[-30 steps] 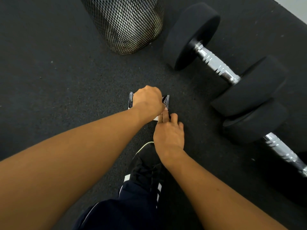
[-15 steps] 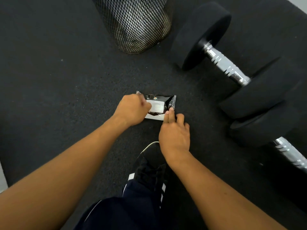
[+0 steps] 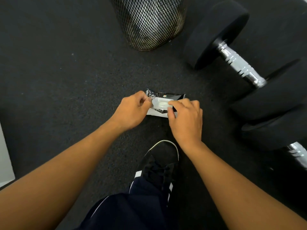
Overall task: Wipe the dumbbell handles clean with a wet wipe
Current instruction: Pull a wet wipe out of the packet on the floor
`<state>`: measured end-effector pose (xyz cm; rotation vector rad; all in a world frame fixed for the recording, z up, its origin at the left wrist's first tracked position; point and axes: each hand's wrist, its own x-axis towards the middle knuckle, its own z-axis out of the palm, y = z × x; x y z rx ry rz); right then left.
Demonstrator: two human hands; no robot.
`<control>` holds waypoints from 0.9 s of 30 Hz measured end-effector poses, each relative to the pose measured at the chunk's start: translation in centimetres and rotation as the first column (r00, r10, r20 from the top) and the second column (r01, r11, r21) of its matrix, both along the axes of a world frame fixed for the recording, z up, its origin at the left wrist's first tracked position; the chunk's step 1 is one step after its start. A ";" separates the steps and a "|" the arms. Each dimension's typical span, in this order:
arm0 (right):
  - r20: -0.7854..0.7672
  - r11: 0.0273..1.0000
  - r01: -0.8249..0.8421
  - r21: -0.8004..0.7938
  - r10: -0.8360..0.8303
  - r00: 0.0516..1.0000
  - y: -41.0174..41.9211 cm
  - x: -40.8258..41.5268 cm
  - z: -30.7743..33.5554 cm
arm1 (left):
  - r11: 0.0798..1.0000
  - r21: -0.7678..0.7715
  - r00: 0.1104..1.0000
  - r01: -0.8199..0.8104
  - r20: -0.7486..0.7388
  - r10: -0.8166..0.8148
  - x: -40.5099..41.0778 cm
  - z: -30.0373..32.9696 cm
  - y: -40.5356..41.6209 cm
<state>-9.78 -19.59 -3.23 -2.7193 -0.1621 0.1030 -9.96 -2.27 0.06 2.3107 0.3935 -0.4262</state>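
Note:
A black wet-wipe pack (image 3: 172,97) lies flat on the dark rubber floor in front of me. Its white flap (image 3: 157,103) is peeled back to the left, and a pale wipe shows in the opening. My left hand (image 3: 132,110) pinches the flap at the pack's left end. My right hand (image 3: 186,118) rests on the pack's right half, fingertips at the opening. A black dumbbell with a chrome handle (image 3: 239,65) lies at the upper right. A second dumbbell's chrome handle (image 3: 299,155) pokes in at the right edge.
A black wire-mesh bin (image 3: 149,22) stands at the top centre, beyond the pack. My black shoe (image 3: 162,156) and dark trouser leg sit just below my hands. A pale object (image 3: 5,160) cuts in at the left edge.
My left hand has slid left and peeled the flap open, uncovering the pack's top. My right hand has moved up onto the pack's right half.

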 end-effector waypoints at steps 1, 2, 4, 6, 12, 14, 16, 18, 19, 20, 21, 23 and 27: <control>-0.013 1.000 -0.008 -0.012 0.008 1.000 0.3 0.5 0.0 | 1.000 0.002 1.000 0.002 0.008 -0.002 -0.1 -0.1 0.0; -0.029 0.999 -0.017 -0.037 0.016 0.999 0.7 1.0 0.0 | 1.000 0.003 1.000 0.003 0.015 -0.003 -0.3 -0.1 0.1; -0.050 0.994 -0.045 -0.103 0.040 0.998 1.1 1.7 -0.1 | 1.000 -0.007 1.000 0.002 0.022 -0.002 -0.5 -0.1 0.0; -0.042 0.987 -0.068 -0.144 0.062 0.997 1.5 1.9 -0.2 | 1.000 -0.012 1.000 0.002 0.023 -0.001 -0.8 0.0 -0.1; -0.045 0.977 -0.162 -0.136 0.157 0.987 1.9 2.0 -0.6 | 0.999 -0.018 0.999 0.031 0.032 -0.030 -1.3 0.1 0.0; -0.058 0.973 -0.201 -0.110 0.196 0.979 1.7 2.6 -0.5 | 0.999 -0.019 0.998 0.043 0.037 -0.043 -1.3 0.1 -0.1; -0.076 0.972 -0.223 -0.072 0.217 0.973 1.6 3.3 -0.3 | 0.999 -0.013 0.998 0.046 0.042 -0.046 -1.3 0.1 -0.2; -0.089 0.965 -0.254 -0.064 0.248 0.965 1.5 3.8 -0.2 | 0.999 -0.004 0.998 0.042 0.046 -0.042 -1.2 0.0 -0.2; -0.095 0.958 -0.277 -0.072 0.270 0.958 1.6 4.0 -0.2 | 0.999 -0.003 0.998 0.043 0.047 -0.042 -1.2 0.0 -0.2; -0.103 0.952 -0.295 -0.080 0.287 0.952 1.6 4.1 -0.3 | 0.999 -0.004 0.998 0.043 0.047 -0.043 -1.2 -0.1 -0.2; -0.114 0.952 -0.297 -0.077 0.288 0.951 1.7 4.2 -0.5 | 0.999 -0.004 0.998 0.041 0.047 -0.041 -1.2 -0.2 -0.2; -0.151 0.970 -0.244 -0.017 0.239 0.959 1.6 4.5 -0.8 | 0.999 0.018 0.998 0.035 0.049 -0.036 -1.2 -0.4 -0.2; -0.298 0.975 -0.101 0.197 0.158 0.941 1.3 5.0 -1.0 | 0.999 0.040 0.998 0.036 0.056 -0.038 -1.1 -0.8 0.1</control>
